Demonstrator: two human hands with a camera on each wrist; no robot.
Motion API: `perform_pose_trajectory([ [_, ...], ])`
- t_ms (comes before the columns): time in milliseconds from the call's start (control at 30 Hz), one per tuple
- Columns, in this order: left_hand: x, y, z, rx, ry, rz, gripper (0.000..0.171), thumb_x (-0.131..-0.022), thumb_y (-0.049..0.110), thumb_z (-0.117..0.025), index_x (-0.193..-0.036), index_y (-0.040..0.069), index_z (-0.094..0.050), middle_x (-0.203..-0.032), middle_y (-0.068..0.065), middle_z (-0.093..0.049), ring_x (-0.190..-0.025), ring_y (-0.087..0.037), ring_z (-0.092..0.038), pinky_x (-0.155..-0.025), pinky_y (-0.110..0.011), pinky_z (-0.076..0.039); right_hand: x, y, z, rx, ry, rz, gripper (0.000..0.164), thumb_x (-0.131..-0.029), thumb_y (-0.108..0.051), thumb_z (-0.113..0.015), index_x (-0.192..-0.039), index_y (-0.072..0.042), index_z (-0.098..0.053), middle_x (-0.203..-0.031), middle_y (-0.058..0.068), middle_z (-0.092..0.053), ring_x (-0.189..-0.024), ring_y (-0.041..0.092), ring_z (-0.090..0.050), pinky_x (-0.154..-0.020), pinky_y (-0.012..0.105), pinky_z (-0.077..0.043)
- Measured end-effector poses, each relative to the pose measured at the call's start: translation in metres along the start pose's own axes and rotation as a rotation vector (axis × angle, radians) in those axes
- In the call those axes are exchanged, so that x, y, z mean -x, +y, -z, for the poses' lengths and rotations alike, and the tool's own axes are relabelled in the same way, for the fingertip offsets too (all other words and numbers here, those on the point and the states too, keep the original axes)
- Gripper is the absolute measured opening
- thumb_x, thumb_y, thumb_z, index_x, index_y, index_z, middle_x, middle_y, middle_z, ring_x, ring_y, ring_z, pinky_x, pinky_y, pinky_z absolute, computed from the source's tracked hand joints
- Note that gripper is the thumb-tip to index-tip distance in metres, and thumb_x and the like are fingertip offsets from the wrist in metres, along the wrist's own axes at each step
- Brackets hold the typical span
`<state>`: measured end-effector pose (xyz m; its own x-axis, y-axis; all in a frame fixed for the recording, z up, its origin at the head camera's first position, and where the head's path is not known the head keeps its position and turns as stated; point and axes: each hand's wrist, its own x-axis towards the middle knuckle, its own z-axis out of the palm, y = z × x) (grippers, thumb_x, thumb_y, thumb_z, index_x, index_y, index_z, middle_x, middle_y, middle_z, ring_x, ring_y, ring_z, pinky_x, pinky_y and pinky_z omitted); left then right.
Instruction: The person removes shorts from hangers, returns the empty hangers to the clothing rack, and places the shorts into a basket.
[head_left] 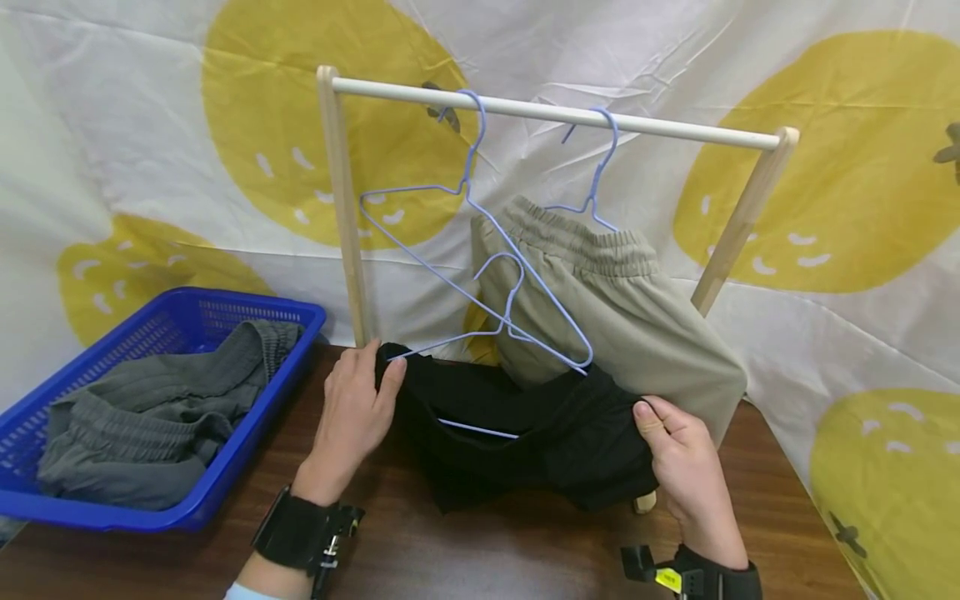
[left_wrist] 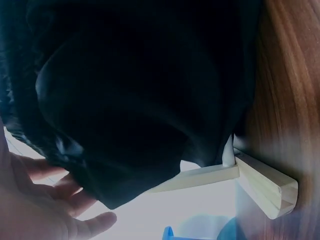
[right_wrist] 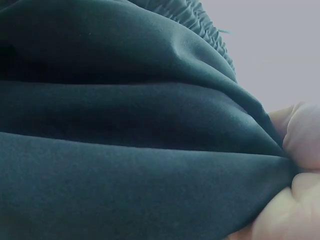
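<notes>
Black shorts [head_left: 480,467] with a gathered waistband are spread between the two hands, low in front of the rack. A light-blue hanger [head_left: 513,304] sits inside their waist, its hook standing free above and its lower bar showing through the opening. My left hand [head_left: 360,404] holds the waistband's left end, thumb near the hanger's tip; in the left wrist view its fingers [left_wrist: 67,187] reach the cloth's edge. On the other side, my right hand [head_left: 682,458] pinches the shorts' right edge, pulling the cloth into folds in the right wrist view.
Behind the shorts stands a rack with a white rod [head_left: 555,111]. From it hang a bare blue hanger [head_left: 525,258], overlapping the shorts in the head view, and beige bottoms [head_left: 585,308] on another hanger. A blue basket [head_left: 255,421] at left holds grey clothing [head_left: 165,400].
</notes>
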<state>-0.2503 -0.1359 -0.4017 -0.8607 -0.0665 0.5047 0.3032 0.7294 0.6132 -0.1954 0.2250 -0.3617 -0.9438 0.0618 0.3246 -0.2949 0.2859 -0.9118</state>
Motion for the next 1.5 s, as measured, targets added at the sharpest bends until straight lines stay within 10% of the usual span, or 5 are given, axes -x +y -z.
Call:
perform_pose_trajectory([
  [900,0.0005,-0.0029,-0.0024,-0.067,0.007,0.021,0.050,-0.106,0.041,-0.055,-0.121,-0.006,-0.061,-0.094,-0.025,-0.056,-0.088,-0.043,-0.053,-0.081,-0.052,-0.041,-0.0014,0.0003,0.0027,0.165,-0.172,-0.056,0.026,-0.108,-0.012,-0.055,-0.088,0.003,-0.062,-0.072,0.001,-0.043,-0.072,0.013,-0.047,-0.066,0.027,-0.039],
  [1500,0.0014,-0.0032,0.0007,-0.158,-0.017,0.002,0.051,-0.100,0.048,-0.065,-0.088,-0.001,-0.056,-0.079,-0.020,-0.060,-0.077,-0.042,-0.061,-0.067,-0.053,-0.048,-0.0027,0.0021,-0.0009,0.486,-0.250,0.042,0.022,-0.103,-0.012,-0.063,-0.119,-0.002,-0.075,-0.107,0.009,-0.077,-0.100,0.027,-0.072,-0.086,0.042,-0.056],
])
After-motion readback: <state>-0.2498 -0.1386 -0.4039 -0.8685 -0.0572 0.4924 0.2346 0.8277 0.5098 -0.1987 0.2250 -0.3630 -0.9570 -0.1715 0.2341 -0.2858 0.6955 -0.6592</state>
